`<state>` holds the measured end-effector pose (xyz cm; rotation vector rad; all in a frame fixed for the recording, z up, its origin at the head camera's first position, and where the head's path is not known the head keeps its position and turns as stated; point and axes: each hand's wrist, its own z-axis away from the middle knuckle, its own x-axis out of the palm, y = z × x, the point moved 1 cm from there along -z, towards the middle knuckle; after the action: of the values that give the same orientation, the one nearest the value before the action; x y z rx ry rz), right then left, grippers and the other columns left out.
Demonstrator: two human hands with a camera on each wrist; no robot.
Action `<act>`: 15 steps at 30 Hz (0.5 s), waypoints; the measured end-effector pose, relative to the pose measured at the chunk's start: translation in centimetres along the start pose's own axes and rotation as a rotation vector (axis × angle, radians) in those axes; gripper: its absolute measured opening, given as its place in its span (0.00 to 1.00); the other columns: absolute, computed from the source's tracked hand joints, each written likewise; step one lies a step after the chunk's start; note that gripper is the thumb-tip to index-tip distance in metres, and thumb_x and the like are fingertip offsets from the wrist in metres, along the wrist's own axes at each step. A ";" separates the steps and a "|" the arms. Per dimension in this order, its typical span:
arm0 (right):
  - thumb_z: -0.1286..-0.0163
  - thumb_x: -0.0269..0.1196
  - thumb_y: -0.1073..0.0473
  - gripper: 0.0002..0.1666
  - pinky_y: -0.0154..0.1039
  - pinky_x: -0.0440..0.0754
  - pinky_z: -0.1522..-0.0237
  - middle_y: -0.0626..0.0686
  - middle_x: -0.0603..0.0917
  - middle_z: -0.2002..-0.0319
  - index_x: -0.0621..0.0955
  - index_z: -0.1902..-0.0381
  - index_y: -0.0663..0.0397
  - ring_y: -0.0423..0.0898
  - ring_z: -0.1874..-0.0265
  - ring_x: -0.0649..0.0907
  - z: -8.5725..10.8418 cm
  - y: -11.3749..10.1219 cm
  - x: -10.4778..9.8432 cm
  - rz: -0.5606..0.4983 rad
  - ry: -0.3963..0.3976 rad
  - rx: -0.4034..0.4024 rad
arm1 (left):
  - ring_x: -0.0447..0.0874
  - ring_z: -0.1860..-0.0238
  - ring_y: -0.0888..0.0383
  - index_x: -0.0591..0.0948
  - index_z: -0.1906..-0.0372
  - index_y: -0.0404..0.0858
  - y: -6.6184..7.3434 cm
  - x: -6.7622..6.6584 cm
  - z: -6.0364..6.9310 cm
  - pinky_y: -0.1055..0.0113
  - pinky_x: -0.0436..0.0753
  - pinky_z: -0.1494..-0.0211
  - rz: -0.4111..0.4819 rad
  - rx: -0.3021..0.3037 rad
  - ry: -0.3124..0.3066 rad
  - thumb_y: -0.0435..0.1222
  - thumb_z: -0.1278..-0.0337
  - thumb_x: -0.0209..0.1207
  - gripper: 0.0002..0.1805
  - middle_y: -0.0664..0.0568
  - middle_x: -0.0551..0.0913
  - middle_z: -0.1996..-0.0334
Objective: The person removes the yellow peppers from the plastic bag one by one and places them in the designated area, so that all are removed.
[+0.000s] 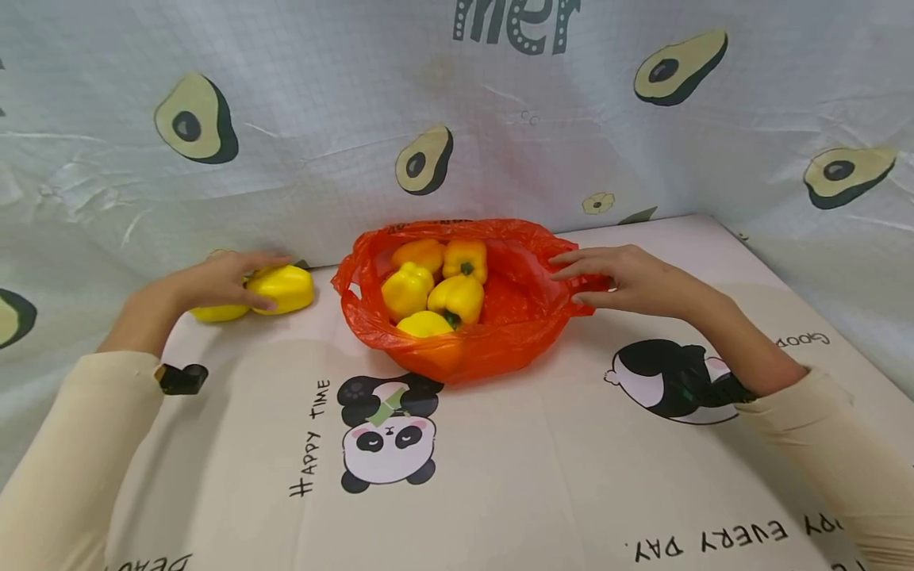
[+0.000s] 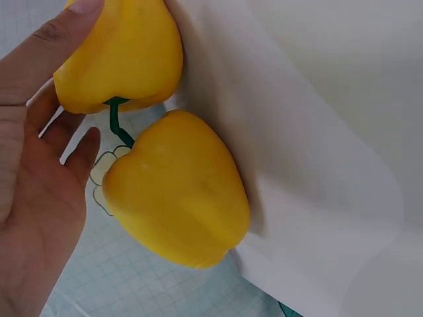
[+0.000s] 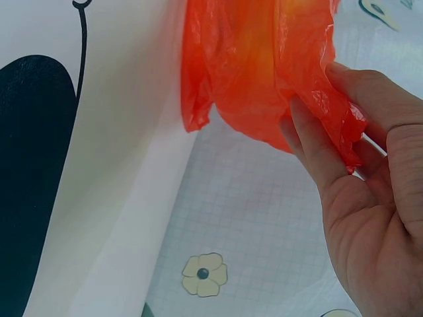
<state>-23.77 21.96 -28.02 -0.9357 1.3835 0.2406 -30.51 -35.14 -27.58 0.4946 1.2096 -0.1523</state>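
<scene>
A red plastic bag (image 1: pixel 524 317) stands with its mouth wide, several yellow and orange bell peppers (image 1: pixel 407 291) inside it. At the bag's right side, my right hand (image 1: pixel 628 277) holds its gathered edge between thumb and fingers; the right wrist view shows the crumpled red plastic (image 3: pixel 254 79) there. To the left of the bag, two more yellow peppers lie near the wall. My left hand (image 1: pixel 214 284) spans the nearer-to-bag yellow bell pepper (image 1: pixel 289 289), thumb on one side, fingers partly hidden behind. The other yellow pepper (image 2: pixel 178 191) lies beside it, under the wrist.
The table (image 1: pixel 500 460) has a light cover printed with pandas and lettering. A pale sheet with avocado prints (image 1: pixel 321 95) hangs right behind the peppers and bag. A dark wrist strap (image 1: pixel 182 379) shows at the left sleeve.
</scene>
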 end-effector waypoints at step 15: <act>0.32 0.70 0.62 0.25 0.36 0.85 0.56 0.51 0.78 0.33 0.83 0.38 0.51 0.49 0.45 0.82 -0.2 -0.1 0.2 0.002 0.004 -0.008 | 0.57 0.25 0.36 0.71 0.27 0.39 3.0 0.1 1.1 0.33 0.56 0.26 0.048 0.109 0.080 0.41 0.43 0.72 0.40 0.41 0.64 0.24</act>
<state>-23.79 21.69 -28.18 -0.9419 1.3876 0.2459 -28.40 -32.98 -26.51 0.6297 1.2706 -0.1594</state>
